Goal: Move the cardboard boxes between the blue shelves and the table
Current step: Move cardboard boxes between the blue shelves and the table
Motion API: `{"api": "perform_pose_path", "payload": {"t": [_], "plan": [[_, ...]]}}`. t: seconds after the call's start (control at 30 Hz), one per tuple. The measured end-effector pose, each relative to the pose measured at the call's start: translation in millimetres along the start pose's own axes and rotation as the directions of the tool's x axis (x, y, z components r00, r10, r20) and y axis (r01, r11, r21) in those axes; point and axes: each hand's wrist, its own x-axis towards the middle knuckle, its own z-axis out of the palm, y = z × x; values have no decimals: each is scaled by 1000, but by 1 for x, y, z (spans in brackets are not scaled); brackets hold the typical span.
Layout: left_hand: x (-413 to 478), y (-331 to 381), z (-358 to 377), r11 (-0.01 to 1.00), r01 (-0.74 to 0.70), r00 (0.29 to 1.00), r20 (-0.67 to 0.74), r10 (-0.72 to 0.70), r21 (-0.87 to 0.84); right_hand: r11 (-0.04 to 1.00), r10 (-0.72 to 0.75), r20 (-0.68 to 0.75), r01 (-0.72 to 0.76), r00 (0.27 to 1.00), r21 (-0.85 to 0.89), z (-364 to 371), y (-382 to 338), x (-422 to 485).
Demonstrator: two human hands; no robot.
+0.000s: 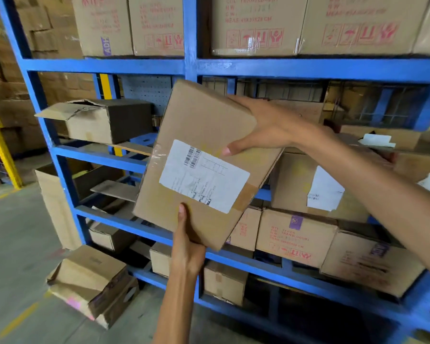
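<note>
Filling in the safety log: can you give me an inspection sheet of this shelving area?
Surface: blue shelves, several levels holding cartons; no table in view.
Job's things: labelled box, tilted, held in front of the shelves.
Clutter: crushed boxes on the floor by the rack.
Hands: left hand grips the box's lower edge; right hand its right edge.
Cables: nothing seen.
Surroundings: yellow post at left.

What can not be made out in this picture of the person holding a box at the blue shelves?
Head view, the only one:
The table: outside the frame.
The label on the held box: print too small and blurred.
The left hand fingers: hidden behind the box; only the thumb shows.
The shelf boxes behind the right hand and forearm: partly covered.
</note>
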Motion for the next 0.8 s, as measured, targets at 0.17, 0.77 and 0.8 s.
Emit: {"api": "perform_pose_path", "payload": {"t": [0.17, 0.77, 0.8], "plan": [[-30, 70, 18, 934, -223, 975, 61, 214, 279, 924, 72, -242, 26, 967, 381, 0, 10, -68], [-31, 0, 220, 688, -471, 749, 662, -18, 552, 778, 538, -618, -56, 574, 625, -38, 156, -274], [-30, -14, 234, 699, -462, 734, 678, -43, 545, 778, 557, -630, -75, 541, 624, -46, 165, -288]]}}
